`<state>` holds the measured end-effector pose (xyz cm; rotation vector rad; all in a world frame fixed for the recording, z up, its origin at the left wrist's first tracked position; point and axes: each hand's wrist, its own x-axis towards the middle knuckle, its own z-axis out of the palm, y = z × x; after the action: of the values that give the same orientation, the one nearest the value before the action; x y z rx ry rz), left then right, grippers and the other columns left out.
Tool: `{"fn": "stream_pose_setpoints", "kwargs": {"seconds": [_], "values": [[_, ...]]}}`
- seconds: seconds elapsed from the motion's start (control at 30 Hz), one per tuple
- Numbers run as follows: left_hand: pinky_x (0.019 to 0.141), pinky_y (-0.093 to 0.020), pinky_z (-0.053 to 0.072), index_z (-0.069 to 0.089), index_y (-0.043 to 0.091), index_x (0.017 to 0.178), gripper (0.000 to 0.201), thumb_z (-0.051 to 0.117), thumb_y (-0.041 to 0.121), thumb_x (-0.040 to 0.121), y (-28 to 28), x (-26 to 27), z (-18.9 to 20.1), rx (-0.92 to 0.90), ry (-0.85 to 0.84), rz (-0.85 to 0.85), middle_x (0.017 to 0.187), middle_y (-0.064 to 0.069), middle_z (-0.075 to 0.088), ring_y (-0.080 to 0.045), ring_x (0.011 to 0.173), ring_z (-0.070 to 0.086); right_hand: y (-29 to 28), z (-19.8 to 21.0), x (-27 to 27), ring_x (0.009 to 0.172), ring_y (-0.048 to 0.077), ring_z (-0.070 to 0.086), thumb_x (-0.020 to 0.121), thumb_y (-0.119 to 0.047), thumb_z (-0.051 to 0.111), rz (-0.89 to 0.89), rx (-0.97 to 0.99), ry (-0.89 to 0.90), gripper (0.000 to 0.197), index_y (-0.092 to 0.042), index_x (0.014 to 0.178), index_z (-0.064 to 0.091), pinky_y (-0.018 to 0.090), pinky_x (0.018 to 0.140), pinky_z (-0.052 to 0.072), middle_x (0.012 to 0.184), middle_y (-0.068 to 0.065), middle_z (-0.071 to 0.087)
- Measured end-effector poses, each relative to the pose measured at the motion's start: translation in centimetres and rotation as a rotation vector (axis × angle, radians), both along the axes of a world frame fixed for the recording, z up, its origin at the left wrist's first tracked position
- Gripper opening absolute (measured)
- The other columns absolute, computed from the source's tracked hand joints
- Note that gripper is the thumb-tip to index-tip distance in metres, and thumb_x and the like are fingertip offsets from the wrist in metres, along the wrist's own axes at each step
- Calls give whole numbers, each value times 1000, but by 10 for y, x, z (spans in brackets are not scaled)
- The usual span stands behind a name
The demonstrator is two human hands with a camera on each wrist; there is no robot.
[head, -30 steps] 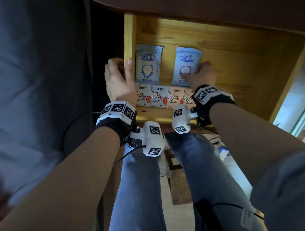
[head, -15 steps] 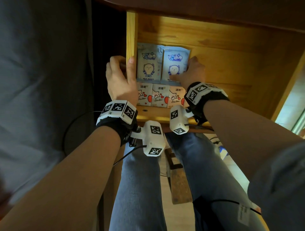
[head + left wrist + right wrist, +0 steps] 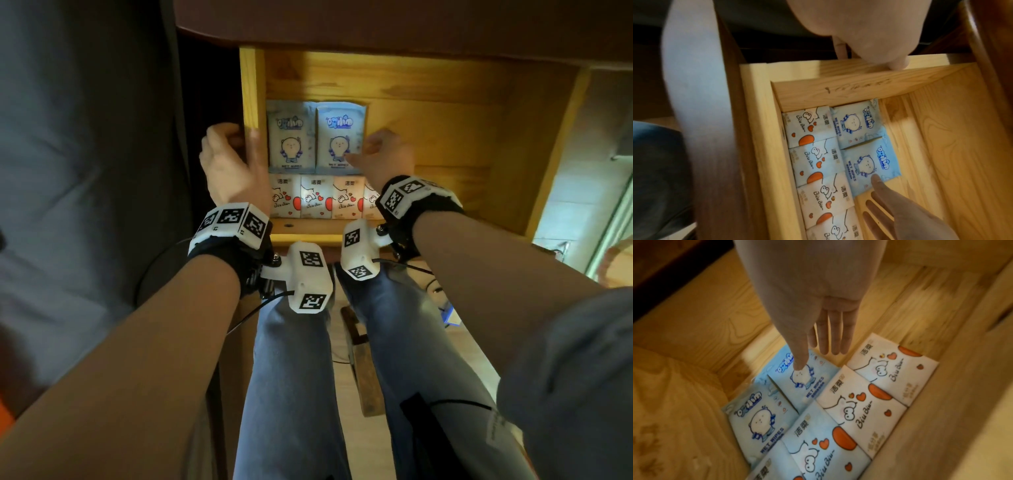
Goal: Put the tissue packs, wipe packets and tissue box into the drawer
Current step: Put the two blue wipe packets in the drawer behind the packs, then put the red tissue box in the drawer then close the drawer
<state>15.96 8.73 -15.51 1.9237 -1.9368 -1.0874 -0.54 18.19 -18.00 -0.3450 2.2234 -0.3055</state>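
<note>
Nearest us, along the front wall of the open drawer (image 3: 251, 85), lies a row of tissue packs (image 3: 317, 202), side by side and touching. Just behind them, two wipe packets (image 3: 291, 137) sit flat, edges overlapping slightly, tucked against the left wall. The left hand (image 3: 233, 164) has its grip curled over that left wall, thumb on the inside. The right hand (image 3: 383, 157) is flat and open, fingers straight, one fingertip (image 3: 799, 366) pressing on the right-hand packet (image 3: 803, 378). Bare wooden floor beyond. No tissue box in sight.
</note>
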Motion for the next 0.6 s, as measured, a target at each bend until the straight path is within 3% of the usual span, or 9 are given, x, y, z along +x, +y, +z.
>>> {"fn": "stream_pose_setpoints", "kwargs": {"seconds": [0.17, 0.3, 0.47, 0.6], "values": [[76, -24, 32, 54, 9, 108, 29, 48, 30, 90, 4, -22, 28, -27, -72, -56, 114, -11, 56, -25, 108, 48, 15, 33, -14, 90, 13, 56, 86, -25, 61, -33, -105, -94, 28, -9, 109, 61, 18, 69, 47, 107, 4, 65], [80, -31, 39, 58, 7, 107, 30, 45, 30, 93, 6, -53, 53, 6, -88, -159, 114, -14, 58, -28, 108, 51, 27, 59, -38, 93, 21, 66, 87, -21, 60, -87, -156, -190, 18, -9, 100, 63, 32, 83, 56, 106, 9, 69], [75, -27, 41, 61, 6, 102, 30, 44, 30, 95, 8, -114, 82, 90, -7, -237, 103, -14, 67, -27, 96, 62, 34, 91, -87, 87, 22, 67, 87, -18, 59, -153, -224, -339, 18, -6, 98, 65, 36, 81, 54, 100, 9, 68], [77, -29, 48, 62, 8, 99, 31, 45, 33, 94, 11, -174, 99, 114, 62, -240, 98, -11, 71, -24, 90, 65, 31, 113, -140, 90, 22, 67, 87, -20, 59, -178, -296, -373, 12, -10, 91, 65, 34, 78, 53, 96, 8, 69]]}}
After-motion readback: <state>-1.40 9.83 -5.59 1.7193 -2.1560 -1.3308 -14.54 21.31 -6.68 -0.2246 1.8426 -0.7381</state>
